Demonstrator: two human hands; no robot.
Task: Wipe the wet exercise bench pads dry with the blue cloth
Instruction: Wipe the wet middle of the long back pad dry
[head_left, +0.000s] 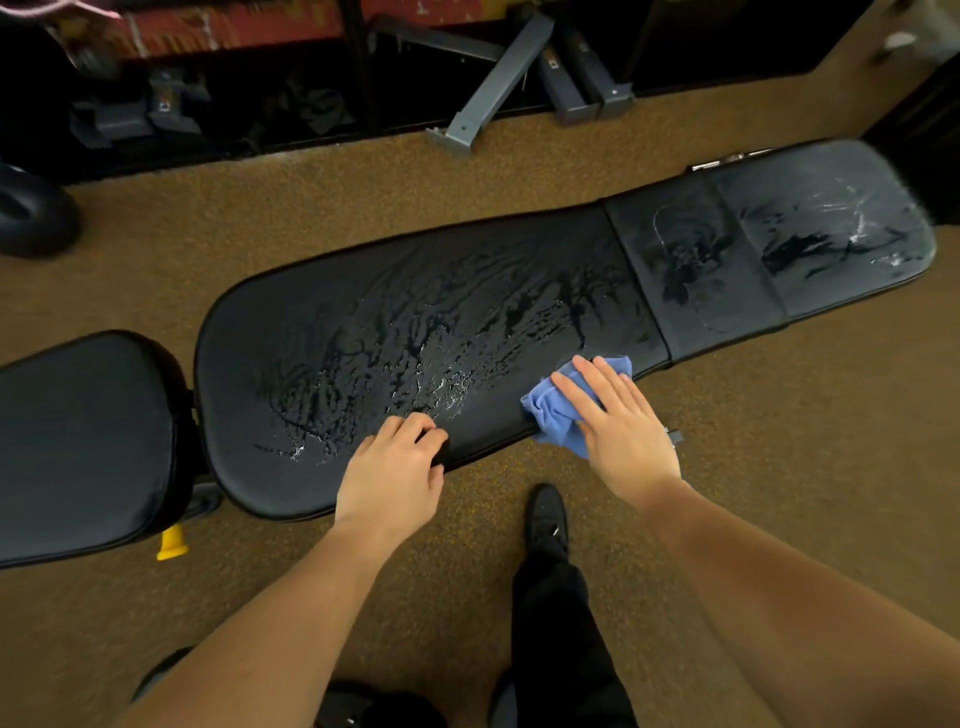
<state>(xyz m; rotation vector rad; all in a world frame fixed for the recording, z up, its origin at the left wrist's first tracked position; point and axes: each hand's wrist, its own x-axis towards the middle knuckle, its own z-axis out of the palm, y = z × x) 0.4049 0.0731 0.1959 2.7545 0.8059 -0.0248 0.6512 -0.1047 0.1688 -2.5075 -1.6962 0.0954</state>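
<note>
The right hand (618, 415) lies flat, fingers straight and spread, pressing the blue cloth (558, 410) onto the near edge of the long back pad (415, 332), apparently so a wide patch soaks up water per stroke. The left hand (397, 467) curls its fingers over the same edge, likely bracing. Beads of water cover the pad's middle; the end pad (831, 234) shows streaks, the seat pad (78, 441) looks dry.

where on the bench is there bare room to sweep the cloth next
The long back pad is bare between the left hand, which grips its near edge, and the far edge. The headrest pad is bare too. The near right corner is crowded: the right hand presses the blue cloth there.
</note>
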